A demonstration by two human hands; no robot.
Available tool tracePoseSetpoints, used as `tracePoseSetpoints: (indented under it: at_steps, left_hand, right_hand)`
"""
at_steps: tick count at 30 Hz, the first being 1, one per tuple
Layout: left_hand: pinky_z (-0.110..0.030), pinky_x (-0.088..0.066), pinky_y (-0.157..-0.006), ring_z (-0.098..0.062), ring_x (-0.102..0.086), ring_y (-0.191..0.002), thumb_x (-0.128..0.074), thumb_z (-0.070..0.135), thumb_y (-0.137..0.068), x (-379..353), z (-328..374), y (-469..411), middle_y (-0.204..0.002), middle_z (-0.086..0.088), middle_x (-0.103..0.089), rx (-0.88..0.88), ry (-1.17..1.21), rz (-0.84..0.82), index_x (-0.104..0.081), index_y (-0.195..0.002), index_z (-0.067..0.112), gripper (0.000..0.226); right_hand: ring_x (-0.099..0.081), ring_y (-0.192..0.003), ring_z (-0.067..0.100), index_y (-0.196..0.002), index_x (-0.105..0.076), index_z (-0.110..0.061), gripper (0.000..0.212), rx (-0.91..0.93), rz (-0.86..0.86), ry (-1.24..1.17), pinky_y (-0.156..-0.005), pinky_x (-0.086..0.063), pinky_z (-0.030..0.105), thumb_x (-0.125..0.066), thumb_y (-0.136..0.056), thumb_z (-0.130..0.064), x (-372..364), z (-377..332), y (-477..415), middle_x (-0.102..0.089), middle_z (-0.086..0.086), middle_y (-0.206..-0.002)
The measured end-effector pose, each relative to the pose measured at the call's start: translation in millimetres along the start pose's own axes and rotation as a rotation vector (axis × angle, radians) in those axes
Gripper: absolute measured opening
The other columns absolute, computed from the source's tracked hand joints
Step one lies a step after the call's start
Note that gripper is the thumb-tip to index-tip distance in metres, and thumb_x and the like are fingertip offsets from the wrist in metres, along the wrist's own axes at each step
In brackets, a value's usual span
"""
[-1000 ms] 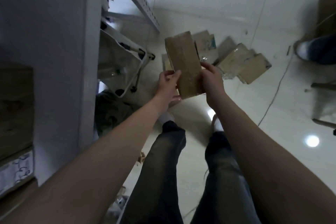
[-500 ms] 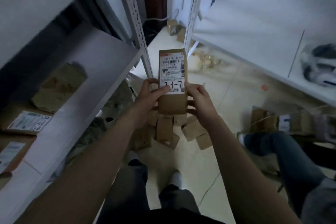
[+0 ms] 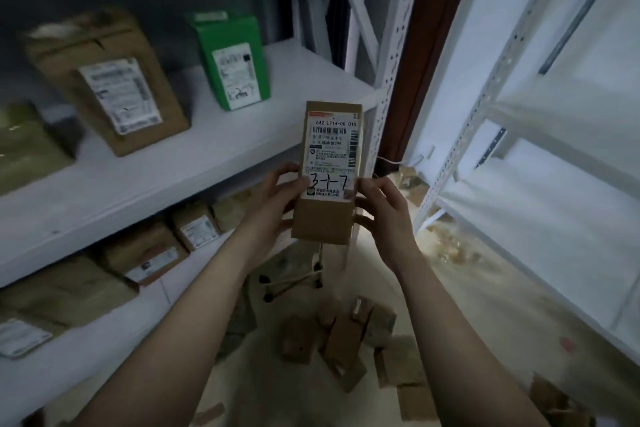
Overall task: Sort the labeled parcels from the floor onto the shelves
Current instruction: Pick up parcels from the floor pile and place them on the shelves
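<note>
upright, both hands [image 3: 282, 196] [image 3: 384, 215] grip a brown parcel [image 3: 327, 173] labelled "642 l714-00 015", handwritten "3-1-7".

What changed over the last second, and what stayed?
The cardboard parcel was turned from its plain side to its label side, marked 3-1-7, and lifted from over the floor pile to in front of the white shelf. Unchanged: left hand and right hand both grip it.
</note>
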State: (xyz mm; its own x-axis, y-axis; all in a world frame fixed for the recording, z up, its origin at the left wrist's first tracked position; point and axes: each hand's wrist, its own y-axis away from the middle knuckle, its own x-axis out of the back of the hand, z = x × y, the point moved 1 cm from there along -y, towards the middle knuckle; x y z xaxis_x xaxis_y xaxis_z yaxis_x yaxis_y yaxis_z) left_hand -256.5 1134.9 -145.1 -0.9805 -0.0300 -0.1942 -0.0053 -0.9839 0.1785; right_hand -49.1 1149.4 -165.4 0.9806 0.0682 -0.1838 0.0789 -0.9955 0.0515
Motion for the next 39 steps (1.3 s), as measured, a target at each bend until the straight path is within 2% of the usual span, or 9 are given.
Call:
tracePoseSetpoints:
  at_steps: [3, 8, 14, 19, 22, 27, 34, 36, 39]
  left_hand:
    - [-0.034, -0.06, -0.068, -0.023, -0.076, -0.098, -0.072, 0.039, -0.088, 42.0, 44.1, 30.7, -0.115, -0.001, -0.077, -0.093, 0.023, 0.087, -0.06, -0.115, 0.032, 0.03]
    - [-0.048, -0.056, -0.09, -0.028, -0.072, -0.11, -0.071, 0.03, -0.095, 119.8, 96.4, 82.3, -0.12, -0.006, -0.074, -0.244, -0.026, 0.237, -0.057, -0.122, 0.023, 0.032]
    - [-0.04, -0.056, -0.082, -0.021, -0.071, -0.103, -0.072, 0.022, -0.094, 227.4, 137.1, 150.9, -0.124, -0.013, -0.069, -0.339, -0.078, 0.403, -0.057, -0.117, 0.024, 0.028]
    - [-0.032, -0.058, -0.08, -0.015, -0.074, -0.1, -0.078, 0.02, -0.089, 303.3, 144.8, 191.8, -0.115, -0.006, -0.075, -0.364, -0.104, 0.506, -0.059, -0.116, 0.021, 0.032]
    - [-0.029, -0.06, -0.079, -0.011, -0.074, -0.101, -0.075, 0.022, -0.092, 337.7, 136.7, 206.7, -0.118, 0.0, -0.074, -0.382, -0.145, 0.561, -0.057, -0.116, 0.023, 0.03]
    - [-0.042, -0.06, -0.092, -0.015, -0.073, -0.106, -0.073, 0.021, -0.094, 380.4, 118.2, 219.9, -0.126, 0.004, -0.072, -0.354, -0.134, 0.63, -0.053, -0.116, 0.026, 0.03]
    - [-0.044, -0.063, -0.085, -0.019, -0.074, -0.102, -0.079, 0.01, -0.087, 427.3, 101.0, 240.7, -0.125, 0.003, -0.07, -0.303, -0.138, 0.662, -0.052, -0.106, 0.018, 0.034]
    - [-0.035, -0.064, -0.076, -0.013, -0.076, -0.096, -0.078, 0.005, -0.087, 438.8, 95.2, 245.6, -0.126, 0.0, -0.07, -0.315, -0.138, 0.677, -0.051, -0.106, 0.015, 0.035]
    - [-0.024, -0.06, -0.064, -0.006, -0.075, -0.092, -0.078, 0.003, -0.086, 455.2, 84.6, 252.1, -0.128, 0.0, -0.068, -0.32, -0.137, 0.719, -0.051, -0.107, 0.015, 0.036]
  right_hand:
    - [-0.074, -0.096, 0.025, -0.08, -0.068, -0.029, 0.021, 0.069, -0.104, 0.007, -0.075, -0.059, 0.032, -0.069, -0.092, -0.046, -61.6, -22.1, -2.7, -0.076, 0.012, -0.104]
    - [-0.074, -0.103, 0.028, -0.102, -0.071, -0.014, 0.037, 0.194, -0.243, 0.001, -0.08, -0.06, 0.033, -0.07, -0.088, -0.049, -166.4, -46.8, -4.1, -0.076, 0.015, -0.114]
    - [-0.071, -0.109, 0.037, -0.121, -0.067, 0.001, 0.035, 0.283, -0.415, 0.029, -0.084, -0.061, 0.044, -0.065, -0.098, -0.026, -294.9, -44.1, 14.5, -0.073, 0.018, -0.12]
    - [-0.07, -0.118, 0.024, -0.135, -0.065, -0.01, 0.045, 0.289, -0.542, 0.115, -0.092, -0.061, 0.043, -0.071, -0.094, -0.027, -377.2, -37.1, 37.0, -0.072, 0.005, -0.128]
    - [-0.065, -0.126, 0.022, -0.143, -0.057, -0.011, 0.053, 0.283, -0.605, 0.179, -0.099, -0.059, 0.049, -0.076, -0.094, -0.012, -412.4, -24.3, 45.1, -0.066, 0.007, -0.138]
    - [-0.069, -0.119, 0.025, -0.138, -0.055, -0.008, 0.051, 0.219, -0.606, 0.19, -0.099, -0.058, 0.055, -0.074, -0.092, 0.0, -459.3, -2.9, 59.6, -0.067, 0.013, -0.134]
    - [-0.072, -0.111, 0.036, -0.126, -0.055, -0.002, 0.046, 0.167, -0.628, 0.211, -0.089, -0.063, 0.04, -0.072, -0.086, 0.013, -497.0, 22.4, 76.8, -0.071, 0.024, -0.123]
    - [-0.073, -0.108, 0.034, -0.115, -0.056, -0.011, 0.041, 0.152, -0.635, 0.253, -0.088, -0.063, 0.043, -0.073, -0.085, 0.012, -507.7, 31.5, 82.3, -0.074, 0.018, -0.119]
    - [-0.075, -0.096, 0.021, -0.103, -0.058, -0.024, 0.033, 0.12, -0.625, 0.336, -0.075, -0.061, 0.038, -0.078, -0.087, -0.002, -522.1, 50.0, 90.6, -0.077, 0.0, -0.113]
